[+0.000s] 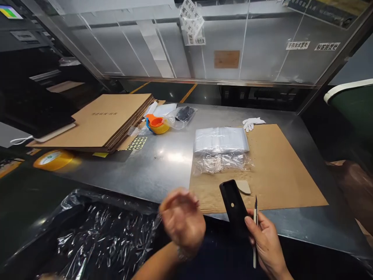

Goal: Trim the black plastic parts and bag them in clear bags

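Observation:
My right hand (pixel 266 237) grips a long black tray-shaped piece (pixel 234 202) with a raised rim and a small round hole. In the same hand, a slim craft knife (pixel 255 229) with a pale handle stands blade up. My left hand (pixel 183 219) is apart from it, palm turned up with loosely curled fingers, slightly blurred; nothing shows in it. Behind the black piece, a beige rounded flat piece (pixel 244 187) lies on a cardboard sheet (pixel 288 171). Farther back sits a stack of clear plastic bags (pixel 221 140).
The metal table (pixel 163 167) carries stacked cardboard (pixel 107 116), tape rolls (pixel 54 160), an orange-and-blue tape holder (pixel 154 120), a sticker sheet (pixel 136 143) and a white glove (pixel 252 123). Black plastic sheeting (pixel 96 233) fills the lower left. A clear panel (pixel 268 50) hangs beyond.

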{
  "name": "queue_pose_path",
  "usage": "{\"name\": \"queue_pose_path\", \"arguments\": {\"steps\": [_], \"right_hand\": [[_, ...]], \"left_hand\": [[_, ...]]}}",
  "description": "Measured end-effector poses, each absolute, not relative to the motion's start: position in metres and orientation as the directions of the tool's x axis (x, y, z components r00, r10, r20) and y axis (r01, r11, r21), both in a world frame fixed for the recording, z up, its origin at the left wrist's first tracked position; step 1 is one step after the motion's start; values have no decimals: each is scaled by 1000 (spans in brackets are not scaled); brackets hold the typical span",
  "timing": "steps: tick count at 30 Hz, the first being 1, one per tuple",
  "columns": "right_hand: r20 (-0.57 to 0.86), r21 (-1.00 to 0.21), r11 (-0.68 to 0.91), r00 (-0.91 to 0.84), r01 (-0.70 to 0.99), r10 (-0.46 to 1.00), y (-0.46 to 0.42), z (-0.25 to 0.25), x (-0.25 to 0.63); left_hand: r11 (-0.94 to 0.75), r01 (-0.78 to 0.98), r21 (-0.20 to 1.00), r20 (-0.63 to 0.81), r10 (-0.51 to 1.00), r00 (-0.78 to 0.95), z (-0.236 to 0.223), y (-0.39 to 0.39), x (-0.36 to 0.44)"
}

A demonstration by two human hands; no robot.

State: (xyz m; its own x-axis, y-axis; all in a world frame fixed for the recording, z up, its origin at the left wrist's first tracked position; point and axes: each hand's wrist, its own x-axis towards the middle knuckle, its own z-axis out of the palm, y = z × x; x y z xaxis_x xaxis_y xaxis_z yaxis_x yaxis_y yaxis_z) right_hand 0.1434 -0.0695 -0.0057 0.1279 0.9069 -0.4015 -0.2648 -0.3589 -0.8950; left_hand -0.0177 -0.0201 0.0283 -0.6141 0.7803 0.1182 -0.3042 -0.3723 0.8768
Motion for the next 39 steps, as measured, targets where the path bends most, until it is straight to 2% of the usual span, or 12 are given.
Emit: {"name": "queue_pose_path", "arguments": {"steps": [2,4,7,9,12,17,25,39], "right_hand": [[-409,-894,-373,110,-248,906,-70,-7,141],[-414,-894,-384,96,-232,905,-70,-8,139],[-408,-897,-386,63,-216,911,-71,-10,133],[-396,-899,-380,34,-217,918,-72,-12,128],[-375,-905,-362,17,-224,927,-72,-13,122],[-350,-919,-341,11,-198,937,-71,-12,123],[-376,-919,-373,3,-129,927,-68,-11,125],[-395,-913,-395,-25,-105,918,-72,-17,130]], "left_hand": [[-232,-451,862,-23,870,-492,16,-21,-5],[53,-625,779,-236,948,-214,8,-24,5],[416,-706,574,-432,886,170,6,-29,11],[527,-715,459,-493,821,289,8,-31,10],[547,-762,347,-521,788,328,11,-28,8],[555,-793,253,-526,766,369,14,-21,4],[575,-759,304,-593,738,322,11,-19,0],[626,-738,252,-607,696,383,2,-19,4]]}}
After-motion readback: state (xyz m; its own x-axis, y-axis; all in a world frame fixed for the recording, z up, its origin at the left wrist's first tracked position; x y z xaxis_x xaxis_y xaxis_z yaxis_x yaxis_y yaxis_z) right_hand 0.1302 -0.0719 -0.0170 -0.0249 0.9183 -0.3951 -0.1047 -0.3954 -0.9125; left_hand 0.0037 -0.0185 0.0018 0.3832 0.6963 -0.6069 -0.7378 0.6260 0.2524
